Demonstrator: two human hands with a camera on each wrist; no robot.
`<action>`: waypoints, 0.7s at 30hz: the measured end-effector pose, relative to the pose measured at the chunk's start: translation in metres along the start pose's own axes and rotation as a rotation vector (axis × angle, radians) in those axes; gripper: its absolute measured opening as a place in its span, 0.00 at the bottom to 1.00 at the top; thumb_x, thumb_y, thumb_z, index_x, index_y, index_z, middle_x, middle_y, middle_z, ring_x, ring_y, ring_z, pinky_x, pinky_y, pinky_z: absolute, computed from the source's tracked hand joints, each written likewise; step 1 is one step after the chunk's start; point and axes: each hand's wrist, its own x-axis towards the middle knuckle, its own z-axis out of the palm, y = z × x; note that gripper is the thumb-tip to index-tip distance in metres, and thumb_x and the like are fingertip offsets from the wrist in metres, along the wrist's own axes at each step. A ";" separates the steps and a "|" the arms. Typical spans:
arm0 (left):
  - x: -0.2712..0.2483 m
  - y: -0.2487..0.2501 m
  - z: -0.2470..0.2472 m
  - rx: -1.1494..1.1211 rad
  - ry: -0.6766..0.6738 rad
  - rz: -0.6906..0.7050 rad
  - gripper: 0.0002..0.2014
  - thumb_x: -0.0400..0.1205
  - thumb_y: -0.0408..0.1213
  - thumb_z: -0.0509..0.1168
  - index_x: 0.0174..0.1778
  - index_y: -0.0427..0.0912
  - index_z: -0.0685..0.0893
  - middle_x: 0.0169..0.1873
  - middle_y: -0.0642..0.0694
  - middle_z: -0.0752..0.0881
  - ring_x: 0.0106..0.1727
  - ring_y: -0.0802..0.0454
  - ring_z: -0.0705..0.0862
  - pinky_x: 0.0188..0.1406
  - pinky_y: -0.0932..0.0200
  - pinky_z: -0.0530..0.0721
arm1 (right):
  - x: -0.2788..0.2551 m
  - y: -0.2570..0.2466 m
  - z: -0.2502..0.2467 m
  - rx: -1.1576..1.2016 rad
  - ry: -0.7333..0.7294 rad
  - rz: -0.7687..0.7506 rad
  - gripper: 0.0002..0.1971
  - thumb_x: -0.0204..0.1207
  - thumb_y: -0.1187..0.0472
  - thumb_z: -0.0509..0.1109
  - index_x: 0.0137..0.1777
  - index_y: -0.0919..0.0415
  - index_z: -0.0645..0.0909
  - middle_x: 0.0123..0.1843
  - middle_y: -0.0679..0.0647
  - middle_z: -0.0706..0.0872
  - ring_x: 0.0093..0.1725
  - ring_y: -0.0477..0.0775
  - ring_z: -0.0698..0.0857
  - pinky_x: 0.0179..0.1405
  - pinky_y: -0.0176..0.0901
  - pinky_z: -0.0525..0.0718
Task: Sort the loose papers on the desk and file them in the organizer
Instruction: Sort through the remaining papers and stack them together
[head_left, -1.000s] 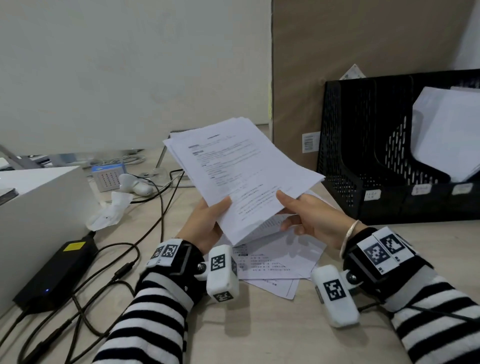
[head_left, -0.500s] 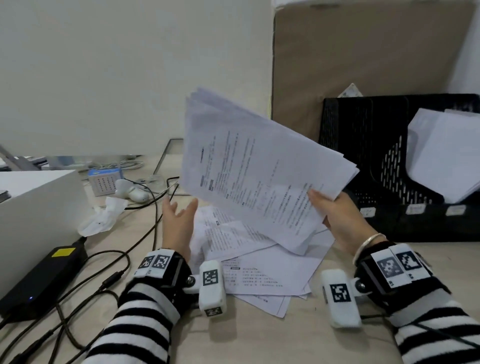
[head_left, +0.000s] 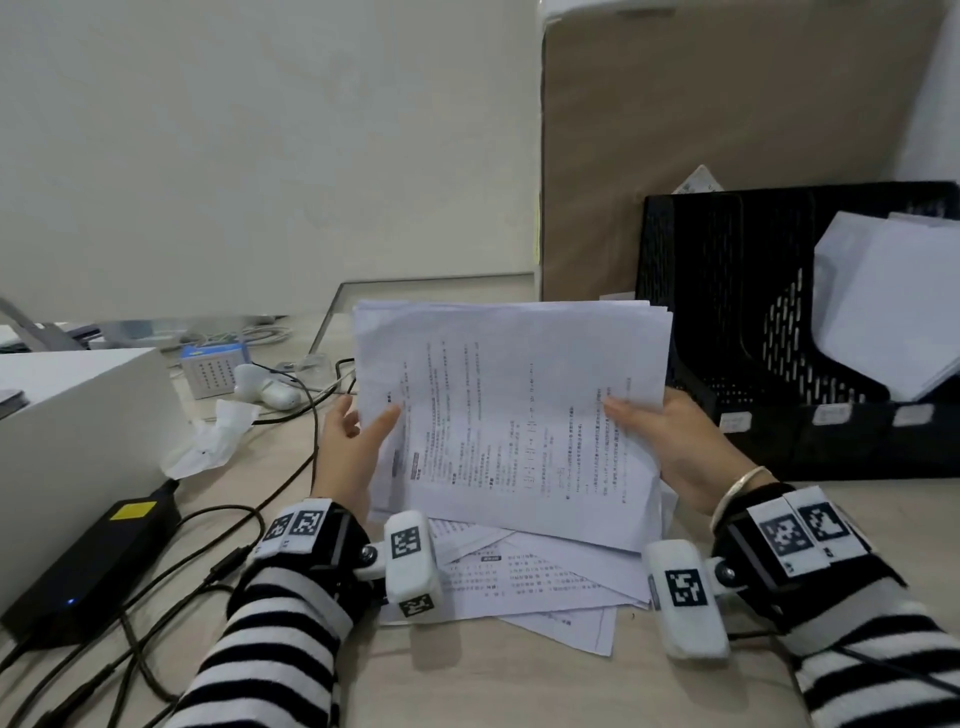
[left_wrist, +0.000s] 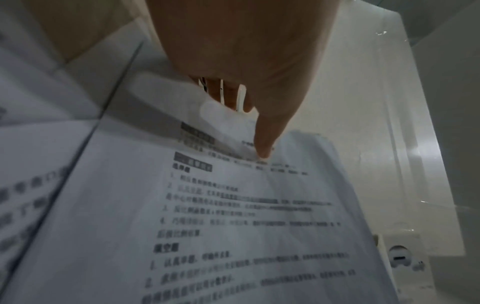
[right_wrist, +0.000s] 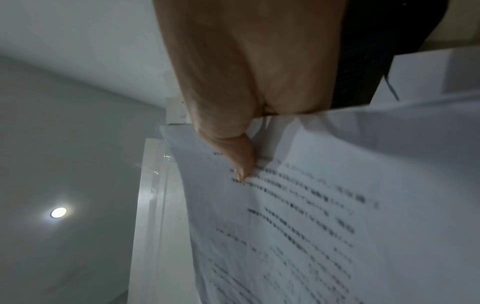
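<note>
I hold a stack of printed white papers (head_left: 511, 415) upright and turned sideways above the desk. My left hand (head_left: 358, 441) pinches its left edge, thumb on the front, fingers behind. My right hand (head_left: 670, 441) pinches the right edge the same way. The left wrist view shows my thumb (left_wrist: 265, 144) pressed on the printed sheet (left_wrist: 233, 226). In the right wrist view my thumb (right_wrist: 241, 164) lies on the stack (right_wrist: 324, 226). More loose sheets (head_left: 540, 587) lie on the desk under the stack. The black mesh organizer (head_left: 727, 322) stands at the right, with white papers (head_left: 893, 312) in a right-hand slot.
At the left stand a white box (head_left: 78, 415), a black power brick (head_left: 98, 561) with trailing cables (head_left: 171, 597), a crumpled white wrapper (head_left: 208, 441) and a small blue-topped box (head_left: 213, 369). A brown board (head_left: 727, 130) rises behind the organizer.
The stack was swung up by my right hand alone while the left let go. Now it is turned sideways, lower, and my left hand holds its left edge again.
</note>
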 end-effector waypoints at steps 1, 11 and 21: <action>-0.001 0.000 0.000 0.014 -0.026 0.003 0.30 0.77 0.40 0.74 0.75 0.47 0.73 0.64 0.47 0.85 0.63 0.47 0.85 0.66 0.41 0.81 | 0.000 0.000 0.000 0.000 0.005 -0.017 0.09 0.79 0.63 0.68 0.57 0.62 0.85 0.53 0.59 0.91 0.51 0.59 0.91 0.54 0.55 0.87; -0.005 0.017 0.002 -0.003 0.032 0.216 0.18 0.77 0.30 0.73 0.62 0.37 0.79 0.49 0.46 0.89 0.46 0.55 0.89 0.40 0.62 0.87 | -0.003 -0.008 0.003 0.092 0.044 -0.101 0.11 0.78 0.60 0.70 0.59 0.59 0.84 0.55 0.54 0.90 0.53 0.53 0.90 0.52 0.47 0.87; -0.010 0.000 0.000 0.102 -0.154 -0.207 0.12 0.78 0.34 0.73 0.57 0.41 0.84 0.48 0.43 0.92 0.48 0.43 0.90 0.36 0.49 0.90 | 0.003 0.014 -0.004 -0.034 -0.061 0.218 0.10 0.77 0.69 0.70 0.53 0.54 0.84 0.50 0.48 0.90 0.51 0.49 0.87 0.49 0.42 0.83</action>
